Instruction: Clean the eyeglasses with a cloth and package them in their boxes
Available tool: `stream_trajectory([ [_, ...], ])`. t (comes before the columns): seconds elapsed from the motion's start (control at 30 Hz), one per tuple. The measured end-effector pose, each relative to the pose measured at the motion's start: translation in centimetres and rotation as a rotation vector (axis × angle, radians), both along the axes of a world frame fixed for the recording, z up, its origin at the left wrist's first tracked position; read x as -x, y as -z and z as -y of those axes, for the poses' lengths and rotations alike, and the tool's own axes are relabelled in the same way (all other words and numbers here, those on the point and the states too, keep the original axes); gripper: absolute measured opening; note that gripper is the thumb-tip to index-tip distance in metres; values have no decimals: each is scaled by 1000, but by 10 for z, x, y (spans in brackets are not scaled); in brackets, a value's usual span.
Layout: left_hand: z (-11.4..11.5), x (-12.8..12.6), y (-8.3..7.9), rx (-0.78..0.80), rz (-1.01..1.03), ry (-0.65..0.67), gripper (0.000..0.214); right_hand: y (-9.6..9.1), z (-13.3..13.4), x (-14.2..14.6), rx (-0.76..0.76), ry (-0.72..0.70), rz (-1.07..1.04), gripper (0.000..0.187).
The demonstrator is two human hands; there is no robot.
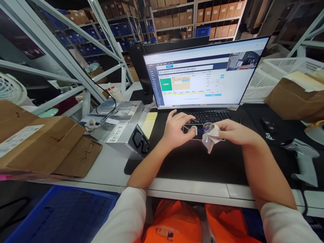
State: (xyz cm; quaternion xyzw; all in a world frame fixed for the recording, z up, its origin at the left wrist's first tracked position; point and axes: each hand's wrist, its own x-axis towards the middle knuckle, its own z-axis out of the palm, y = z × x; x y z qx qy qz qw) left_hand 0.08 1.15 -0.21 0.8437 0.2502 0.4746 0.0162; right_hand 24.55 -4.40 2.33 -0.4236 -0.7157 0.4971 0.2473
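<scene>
White cloth point(210, 141), in right hand point(231, 131); black mat point(187, 163), toward desk edge point(199, 191)

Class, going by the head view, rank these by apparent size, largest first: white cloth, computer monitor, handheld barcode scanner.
1. Computer monitor
2. Handheld barcode scanner
3. White cloth, crumpled

Lit monitor point(199, 76) at the back of the desk, keyboard point(211, 116) just below it; right of these, a dark mouse point(268, 126) and a pale handheld scanner point(302, 160). Brown cartons point(37, 145) stacked at left, blue crate point(81, 209) lower down. Behind: shelving point(195, 17) lined with boxes; white plastic basket point(296, 66) at right.
</scene>
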Motion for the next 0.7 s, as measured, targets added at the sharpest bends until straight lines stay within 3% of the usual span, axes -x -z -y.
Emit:
stream_trajectory([
  [0.2, 12, -11, 8, -121, -198, 50, 22, -1, 3, 19, 42, -79, 90, 36],
  [0.33, 13, -8, 6, -143, -239, 55, 22, -2, 3, 19, -13, -83, 115, 38],
  [0.47, 8, -1, 0, -152, -138, 25, 22, -3, 2, 8, -92, -3, 67, 34],
  [0.63, 2, 1, -3, -81, 12, -45, 22, -1, -3, -5, -82, 38, -55, 39],
  [0.7, -1, 1, -2, -66, 71, -71, 22, 2, -4, -1, -119, 129, -141, 39],
])
